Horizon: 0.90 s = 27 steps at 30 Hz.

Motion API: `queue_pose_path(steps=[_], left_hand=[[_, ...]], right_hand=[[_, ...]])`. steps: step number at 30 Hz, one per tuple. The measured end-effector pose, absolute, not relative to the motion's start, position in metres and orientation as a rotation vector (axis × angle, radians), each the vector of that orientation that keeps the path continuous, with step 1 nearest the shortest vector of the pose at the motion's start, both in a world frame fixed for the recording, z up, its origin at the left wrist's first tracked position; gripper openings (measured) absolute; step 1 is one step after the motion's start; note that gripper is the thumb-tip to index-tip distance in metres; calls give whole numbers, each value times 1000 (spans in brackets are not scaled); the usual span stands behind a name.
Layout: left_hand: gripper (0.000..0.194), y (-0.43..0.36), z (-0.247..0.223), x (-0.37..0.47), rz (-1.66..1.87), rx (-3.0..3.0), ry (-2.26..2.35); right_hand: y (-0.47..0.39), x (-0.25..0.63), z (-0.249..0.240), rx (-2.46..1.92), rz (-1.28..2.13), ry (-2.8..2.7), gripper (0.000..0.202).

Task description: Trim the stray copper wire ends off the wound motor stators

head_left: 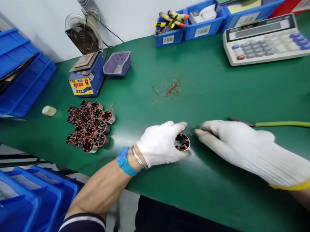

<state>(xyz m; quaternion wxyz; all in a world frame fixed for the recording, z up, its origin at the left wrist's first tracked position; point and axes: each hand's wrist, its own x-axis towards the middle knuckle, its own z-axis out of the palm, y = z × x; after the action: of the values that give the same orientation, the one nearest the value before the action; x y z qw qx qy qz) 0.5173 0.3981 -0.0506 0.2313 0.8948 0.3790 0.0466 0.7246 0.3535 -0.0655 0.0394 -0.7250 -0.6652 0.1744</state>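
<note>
My left hand (164,144), in a white glove with bare-looking fingertips, is wrapped round a motor stator (187,142). This short metal cylinder with copper windings stands on the green table, its open end facing up. Just to its right, my right hand (228,144), also gloved, has thumb and forefinger pinched together. Whatever is in that pinch, if anything, is too small to make out. Behind the right hand lies a cutting tool with a green handle (287,125), its dark jaws partly showing. A cluster of several similar stators (90,131) stands on the left.
Loose copper wire scraps (172,89) lie mid-table. At the back left are a blue soldering pot unit (85,81), a purple tray (124,67) and a fan (83,36). Blue boxes (169,39) and a calculator (265,42) line the back. Blue crates (23,88) flank the left.
</note>
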Motion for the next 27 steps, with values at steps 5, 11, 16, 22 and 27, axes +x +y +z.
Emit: queue_pose_path(steps=[5,11,16,22,27], left_hand=[[77,397,-49,519,93,2467,1075],[74,396,-49,521,92,2484,1082],[86,398,-53,520,171,2440,1046],[102,398,-48,521,100,2343,1145],[87,398,-48,520,148,2371,1126]], right_hand=[[356,712,-69,-1953,660,-2034,40],[350,717,-74,-2061,247,-2127,46],[356,695,-72,-1651,636,-1926,33],[360,693,-71,-1590,727,-1749,23],[344,715,-73,-1761,561,-1909,29]])
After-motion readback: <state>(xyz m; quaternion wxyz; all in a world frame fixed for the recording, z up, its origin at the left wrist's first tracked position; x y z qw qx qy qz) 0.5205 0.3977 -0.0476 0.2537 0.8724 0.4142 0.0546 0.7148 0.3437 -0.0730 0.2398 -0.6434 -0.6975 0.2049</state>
